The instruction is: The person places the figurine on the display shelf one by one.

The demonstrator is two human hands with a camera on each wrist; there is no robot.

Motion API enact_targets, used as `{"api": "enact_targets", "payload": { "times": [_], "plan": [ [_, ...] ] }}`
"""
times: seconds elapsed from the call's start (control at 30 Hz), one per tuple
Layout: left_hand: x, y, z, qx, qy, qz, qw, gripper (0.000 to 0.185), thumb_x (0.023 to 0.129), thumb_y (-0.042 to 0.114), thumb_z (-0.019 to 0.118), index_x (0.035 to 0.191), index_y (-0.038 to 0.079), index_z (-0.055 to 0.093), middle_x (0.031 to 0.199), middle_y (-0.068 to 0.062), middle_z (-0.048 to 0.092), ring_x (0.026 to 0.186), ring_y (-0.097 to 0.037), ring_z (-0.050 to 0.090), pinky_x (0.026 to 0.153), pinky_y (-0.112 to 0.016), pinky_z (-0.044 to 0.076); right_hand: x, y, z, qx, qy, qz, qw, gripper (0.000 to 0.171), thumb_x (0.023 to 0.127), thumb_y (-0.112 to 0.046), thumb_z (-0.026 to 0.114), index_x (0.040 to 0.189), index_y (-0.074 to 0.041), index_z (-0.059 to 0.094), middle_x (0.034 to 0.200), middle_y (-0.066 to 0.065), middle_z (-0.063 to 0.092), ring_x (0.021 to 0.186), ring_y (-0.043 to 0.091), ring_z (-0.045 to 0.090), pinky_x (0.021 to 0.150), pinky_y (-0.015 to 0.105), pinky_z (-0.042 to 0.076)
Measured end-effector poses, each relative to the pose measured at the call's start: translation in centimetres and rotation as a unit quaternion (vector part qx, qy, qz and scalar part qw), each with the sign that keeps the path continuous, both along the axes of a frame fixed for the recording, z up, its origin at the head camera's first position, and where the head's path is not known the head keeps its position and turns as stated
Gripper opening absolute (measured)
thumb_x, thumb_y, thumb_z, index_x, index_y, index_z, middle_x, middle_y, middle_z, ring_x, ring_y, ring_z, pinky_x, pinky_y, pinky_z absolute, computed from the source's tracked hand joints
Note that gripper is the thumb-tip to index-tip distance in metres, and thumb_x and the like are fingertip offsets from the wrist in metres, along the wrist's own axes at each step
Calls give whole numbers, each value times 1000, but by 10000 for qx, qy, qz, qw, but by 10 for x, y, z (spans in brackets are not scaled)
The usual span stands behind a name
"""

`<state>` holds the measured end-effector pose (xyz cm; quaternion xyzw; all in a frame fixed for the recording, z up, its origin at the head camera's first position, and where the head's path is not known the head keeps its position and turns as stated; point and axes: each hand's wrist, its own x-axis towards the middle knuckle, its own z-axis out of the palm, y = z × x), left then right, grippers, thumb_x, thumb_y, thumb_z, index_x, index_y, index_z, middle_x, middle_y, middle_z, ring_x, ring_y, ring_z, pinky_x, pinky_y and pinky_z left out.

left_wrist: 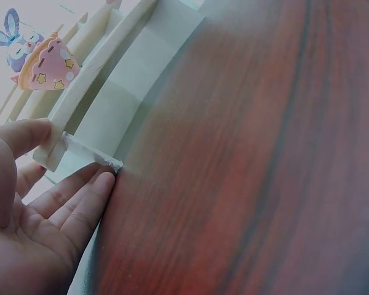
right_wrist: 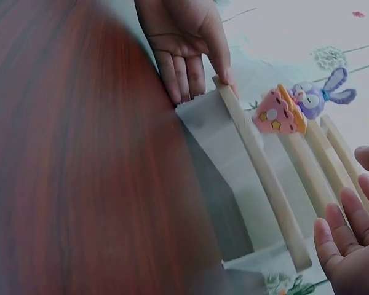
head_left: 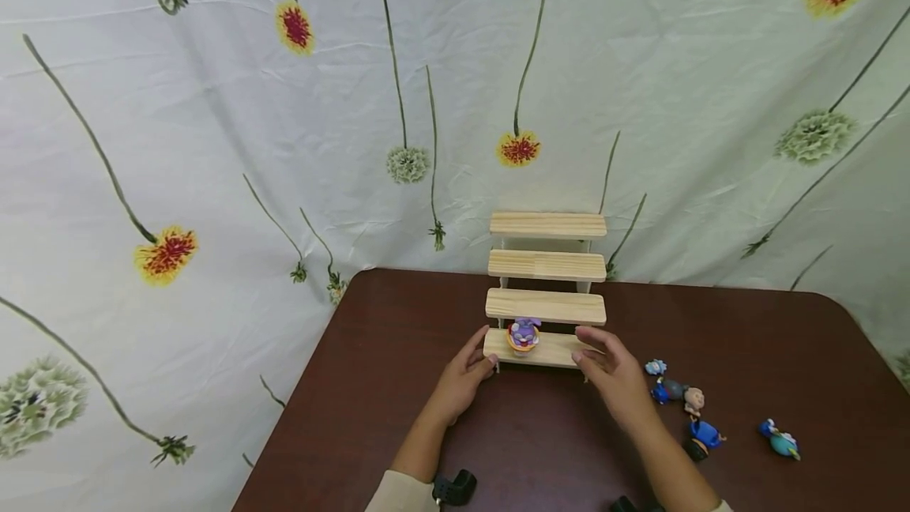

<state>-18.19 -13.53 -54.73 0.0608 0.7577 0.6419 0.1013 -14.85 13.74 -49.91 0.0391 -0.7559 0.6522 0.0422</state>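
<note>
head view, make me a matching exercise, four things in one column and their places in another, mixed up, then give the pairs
Things:
1. purple bunny figure
2. left hand
3. right hand
4. blue fish-like toy

Places:
A. at the right end of the lowest step of the wooden stepped stand
B. lying alone on the table, farthest right of the small toys
C. standing on the lowest step
D. at the left end of the lowest step

Pairs: 1-C, 2-D, 3-A, 4-B
</note>
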Motion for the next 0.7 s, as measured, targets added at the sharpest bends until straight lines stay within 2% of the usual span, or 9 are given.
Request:
{"api": "enact_targets", "payload": {
  "times": [0.17, 0.3, 0.43, 0.53, 0.6, 0.7],
  "plan": [
    [-1, -1, -1, 16, -11, 24, 10000, 64, 102, 33, 61, 159, 31, 32, 139, -19, 61, 127, -30, 61, 109, -44, 52, 6, 8, -3, 68, -129, -57, 9999, 46, 99, -24, 67, 140, -7, 55, 145, 15, 56, 122, 21, 61, 90, 12, 53],
    [-1, -1, -2, -29, -12, 22, 10000, 63, 102, 35, 61, 159, 33, 33, 138, -19, 62, 126, -30, 62, 109, -45, 51, 13, 16, -6, 141, -155, -163, 9996, 45, 99, -25, 67, 140, -7, 56, 144, 15, 56, 117, 7, 60, 91, 10, 52],
    [-1, -1, -2, -67, 4, 0, 10000, 63, 102, 36, 61, 158, 35, 33, 136, -17, 63, 124, -30, 64, 109, -45, 52, 19, 24, -10, 181, -19, -300, 9994, 42, 99, -20, 68, 138, -6, 57, 138, 7, 59, 110, -3, 60, 89, 10, 53],
    [-1, -1, -2, -37, 17, -2, 10000, 63, 102, 35, 61, 159, 33, 33, 133, -17, 65, 123, -29, 64, 108, -44, 52, 23, 29, -12, 292, 29, -381, 9988, 42, 99, -19, 68, 137, -5, 58, 135, 3, 60, 108, -5, 60, 88, 9, 52],
    [-2, -1, -2, -51, 29, 5, 10000, 63, 102, 35, 61, 159, 33, 33, 131, -16, 66, 122, -28, 64, 108, -44, 52, 25, 34, -12, 361, 16, -387, 9986, 43, 99, -20, 67, 138, -4, 57, 136, 5, 59, 110, -4, 59, 88, 9, 52],
    [-2, 0, -2, -55, 42, 21, 10000, 62, 102, 35, 61, 158, 32, 34, 129, -16, 66, 121, -27, 65, 107, -43, 53, 30, 40, -13, 393, -36, -429, 9983, 45, 100, -20, 66, 139, -2, 55, 134, -3, 59, 111, -4, 59, 89, 8, 51]
  ]
}}
